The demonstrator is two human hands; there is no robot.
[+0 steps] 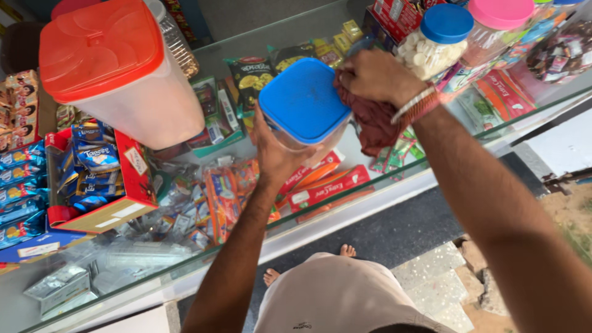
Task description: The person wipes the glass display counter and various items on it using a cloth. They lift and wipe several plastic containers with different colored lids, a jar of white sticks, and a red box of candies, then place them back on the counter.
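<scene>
At the frame's upper centre, your left hand (275,154) clasps the blue-lidded square jar (303,103) on the glass counter (345,203), while your right hand (376,77) bunches a maroon cloth (375,126) against it.

Glass counter (431,176), orange-lidded tub (117,74), blue-lidded jar (435,43); perhaps pink-lidded jar (493,28)

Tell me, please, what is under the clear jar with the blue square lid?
The jar stands on a glass counter top. Through the glass below, red flat packets and snack packets show. The left hand and a dark red cloth cover part of it.
</scene>
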